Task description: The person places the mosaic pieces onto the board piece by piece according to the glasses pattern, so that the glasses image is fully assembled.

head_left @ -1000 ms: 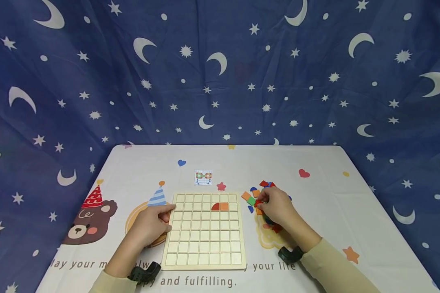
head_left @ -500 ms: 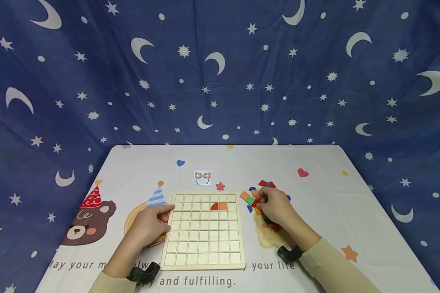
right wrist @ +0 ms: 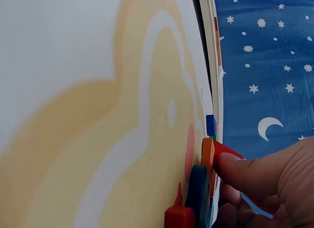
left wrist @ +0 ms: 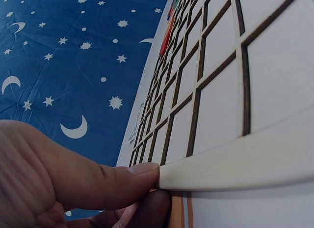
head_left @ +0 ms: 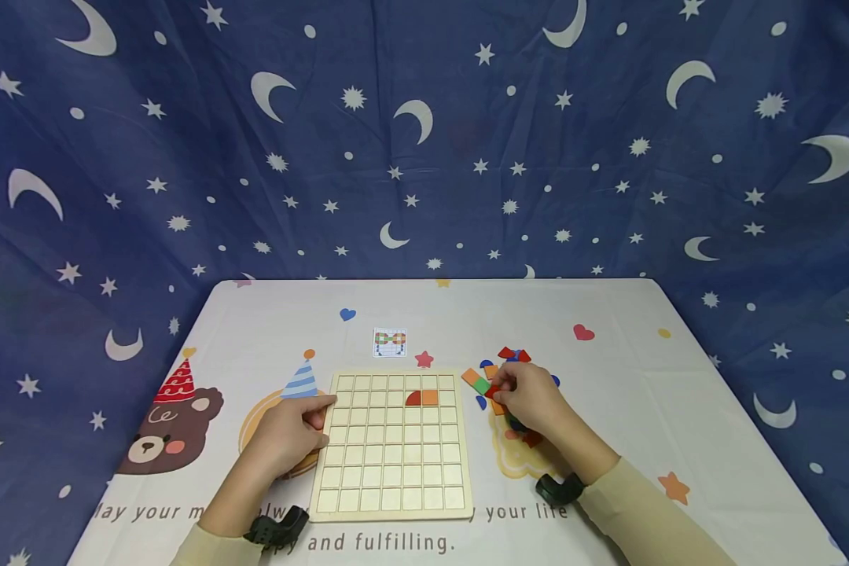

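Note:
A pale wooden grid board (head_left: 392,521) lies at the middle of the table, bearing a red quarter-circle tile (head_left: 413,398) and an orange square tile (head_left: 430,398) side by side. My left hand (head_left: 290,434) touches its left edge with thumb and index finger spread apart; the left wrist view shows the thumb tip against the edge of the board (left wrist: 235,171). To the right of the board, my right hand (head_left: 534,399) pinches a red tile (right wrist: 228,150) at the pile of loose tiles. Its full outline is partly hidden by the thumb (right wrist: 255,176).
Loose tiles surround my right hand, among them a green square (head_left: 481,386), an orange square (head_left: 471,376) and a blue half-round (head_left: 481,402). A small printed pattern card (head_left: 390,343) lies behind the board. The white printed tablecloth (head_left: 255,314) meets a dark blue curtain (head_left: 460,196).
My right hand keeps to the pile, its fingertips shifting slightly with a red tile beside the green one. My left hand stays at the board's edge. The head view drifts slightly.

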